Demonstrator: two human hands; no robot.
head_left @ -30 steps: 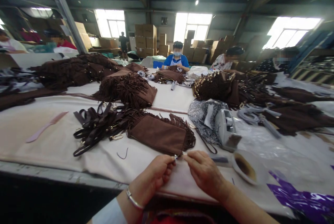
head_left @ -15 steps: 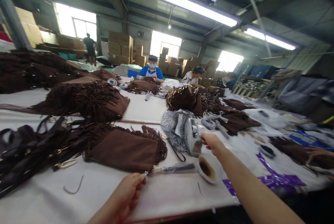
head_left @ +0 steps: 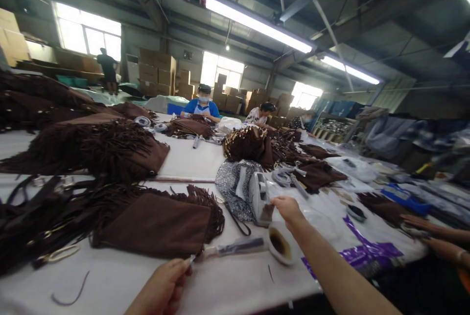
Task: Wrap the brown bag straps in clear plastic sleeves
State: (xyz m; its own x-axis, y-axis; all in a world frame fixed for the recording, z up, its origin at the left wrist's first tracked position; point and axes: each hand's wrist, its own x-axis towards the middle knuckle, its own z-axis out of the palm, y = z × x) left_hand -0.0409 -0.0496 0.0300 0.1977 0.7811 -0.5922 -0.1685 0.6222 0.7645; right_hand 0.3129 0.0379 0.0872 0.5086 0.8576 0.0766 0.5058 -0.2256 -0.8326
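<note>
At the near right corner of a flat brown fringed bag (head_left: 157, 224), my left hand (head_left: 167, 278) is closed, thumb and finger pinching a small pale, shiny piece. What that piece is, I cannot make out. My right hand (head_left: 288, 210) reaches forward, its fingers pinched together at the near end of a grey tape dispenser (head_left: 261, 197). Whether a strip of tape is between them is too small to see. A strap wrapped in grey film (head_left: 240, 246) lies between my hands. Close to my right wrist, a white bowl-like roll (head_left: 281, 242) with a dark brown inside rests on the table.
Brown fringed bags lie piled at left (head_left: 110, 151) and centre (head_left: 246, 144). Dark straps (head_left: 27, 227) with gold clasps spread at the left. Purple tape (head_left: 367, 249) lies at the right, near a co-worker's hands (head_left: 436, 239). A co-worker in blue (head_left: 201, 104) sits across the table (head_left: 191, 156).
The view has turned to the right, so things sit farther left. The co-worker's hands at the right edge show more. Both my hands keep about the same places at the bag and dispenser.
</note>
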